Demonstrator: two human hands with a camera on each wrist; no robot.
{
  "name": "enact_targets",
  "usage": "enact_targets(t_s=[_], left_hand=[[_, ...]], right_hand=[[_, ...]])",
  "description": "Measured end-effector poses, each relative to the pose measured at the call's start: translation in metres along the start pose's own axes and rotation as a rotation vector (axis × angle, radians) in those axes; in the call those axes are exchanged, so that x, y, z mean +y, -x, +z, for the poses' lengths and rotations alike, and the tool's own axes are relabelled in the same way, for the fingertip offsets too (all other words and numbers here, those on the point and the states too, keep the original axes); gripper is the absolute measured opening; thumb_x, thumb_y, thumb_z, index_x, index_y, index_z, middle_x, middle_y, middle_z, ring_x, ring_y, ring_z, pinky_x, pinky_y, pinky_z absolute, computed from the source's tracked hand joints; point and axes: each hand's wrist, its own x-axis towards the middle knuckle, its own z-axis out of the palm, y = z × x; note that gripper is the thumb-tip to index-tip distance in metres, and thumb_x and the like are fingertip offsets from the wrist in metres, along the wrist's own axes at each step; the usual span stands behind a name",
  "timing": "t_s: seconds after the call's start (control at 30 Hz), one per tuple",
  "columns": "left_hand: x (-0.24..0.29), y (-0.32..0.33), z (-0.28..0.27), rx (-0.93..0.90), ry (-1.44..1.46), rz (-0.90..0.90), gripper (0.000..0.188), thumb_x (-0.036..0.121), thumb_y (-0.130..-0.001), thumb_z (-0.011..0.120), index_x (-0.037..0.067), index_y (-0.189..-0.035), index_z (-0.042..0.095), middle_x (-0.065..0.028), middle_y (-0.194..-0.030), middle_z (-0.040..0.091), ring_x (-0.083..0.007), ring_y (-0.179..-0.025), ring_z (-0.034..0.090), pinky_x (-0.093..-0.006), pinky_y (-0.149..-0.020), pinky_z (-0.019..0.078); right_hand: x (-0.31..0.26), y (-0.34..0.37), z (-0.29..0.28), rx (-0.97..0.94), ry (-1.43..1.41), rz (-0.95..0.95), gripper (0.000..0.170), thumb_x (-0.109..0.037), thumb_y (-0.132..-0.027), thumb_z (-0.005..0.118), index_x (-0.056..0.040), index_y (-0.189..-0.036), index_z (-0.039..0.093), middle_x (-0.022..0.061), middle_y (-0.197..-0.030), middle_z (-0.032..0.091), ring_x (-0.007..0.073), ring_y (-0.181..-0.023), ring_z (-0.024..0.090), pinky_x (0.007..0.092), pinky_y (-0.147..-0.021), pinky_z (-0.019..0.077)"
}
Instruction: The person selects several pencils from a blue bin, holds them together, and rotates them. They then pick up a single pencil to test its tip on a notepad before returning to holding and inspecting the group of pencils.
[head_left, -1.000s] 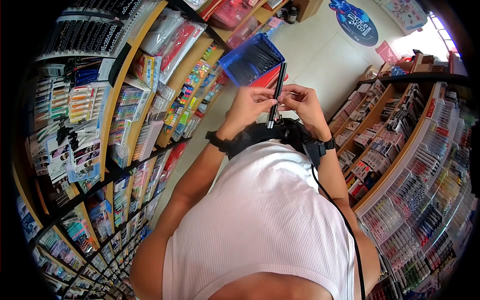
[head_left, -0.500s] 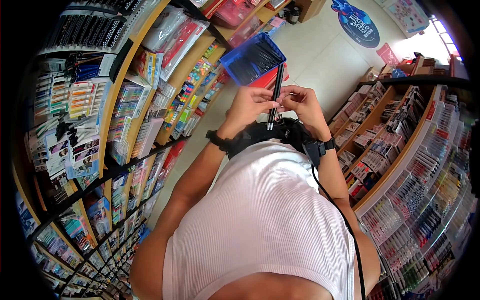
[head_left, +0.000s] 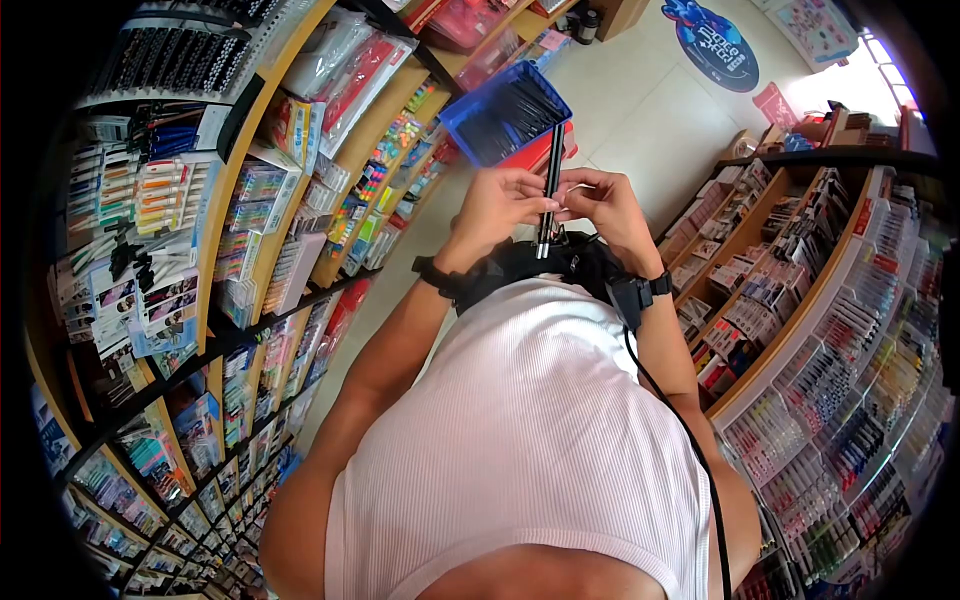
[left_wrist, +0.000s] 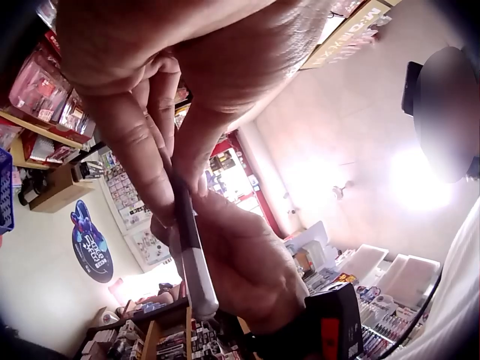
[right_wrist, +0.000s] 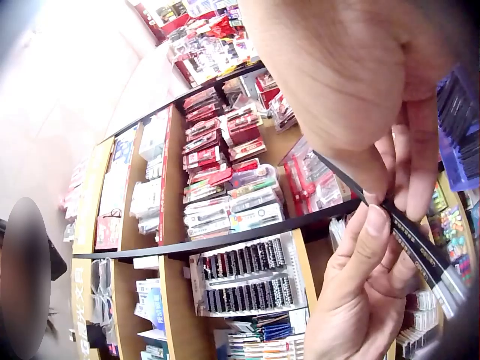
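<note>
A few slim black pencils (head_left: 554,165) with silver-white ends stand between the two hands, above the waist. My left hand (head_left: 498,212) pinches them between thumb and fingers. From the other side, my right hand (head_left: 604,208) also pinches them at mid-length, its fingertips right beside the left ones. In the right wrist view, the black pencils (right_wrist: 421,253) lie side by side with small pale lettering on their barrels, and their silver ends spread slightly. The left wrist view shows one pale pencil end (left_wrist: 198,281) close up.
Beyond the hands, a blue basket (head_left: 458,128) holds many black pencils, with something red (head_left: 540,152) beside it. Packed stationery shelves (head_left: 265,200) line the left, and pen racks (head_left: 840,350) line the right. A black cable (head_left: 690,430) runs along the right arm.
The pencils have shifted in the fingers, so two now show side by side at the lower end. Their upper end has moved slightly left; both hands stay almost in place.
</note>
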Motion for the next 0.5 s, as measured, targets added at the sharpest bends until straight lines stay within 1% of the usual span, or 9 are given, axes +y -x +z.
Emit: enact_targets(t_s=[0.07,0.13,0.5], left_hand=[[-0.0011,-0.0001,0.0003,0.006,-0.011,0.004,0.025,0.002,-0.083,0.078,-0.007,-0.104,0.068,-0.0113,-0.093,0.073,-0.0141,-0.080,0.071,-0.0246,-0.068,0.0573],[-0.0006,-0.0003,0.0008,0.029,-0.030,0.014,0.022,-0.003,-0.081,0.076,-0.009,-0.101,0.067,-0.0123,-0.090,0.072,-0.0160,-0.079,0.071,-0.0272,-0.067,0.0600],[-0.0011,0.0020,-0.0003,0.044,-0.028,0.035,0.023,-0.003,-0.080,0.077,-0.008,-0.100,0.067,-0.0128,-0.088,0.072,-0.0160,-0.077,0.071,-0.0264,-0.066,0.0596]], right_hand=[[0.0001,0.0003,0.0010,0.006,-0.016,0.007,0.024,0.005,-0.088,0.062,0.0095,-0.112,0.064,0.0075,-0.089,0.069,0.0151,-0.078,0.069,0.0277,-0.073,0.0589],[-0.0004,0.0004,0.0018,0.015,-0.001,0.003,0.024,0.005,-0.088,0.062,0.0097,-0.111,0.064,0.0076,-0.089,0.069,0.0146,-0.078,0.069,0.0275,-0.073,0.0592],[-0.0040,0.0012,0.0065,0.003,-0.016,0.006,0.023,0.004,-0.089,0.063,0.0074,-0.111,0.066,0.0052,-0.088,0.068,0.0118,-0.077,0.067,0.0268,-0.074,0.0599]])
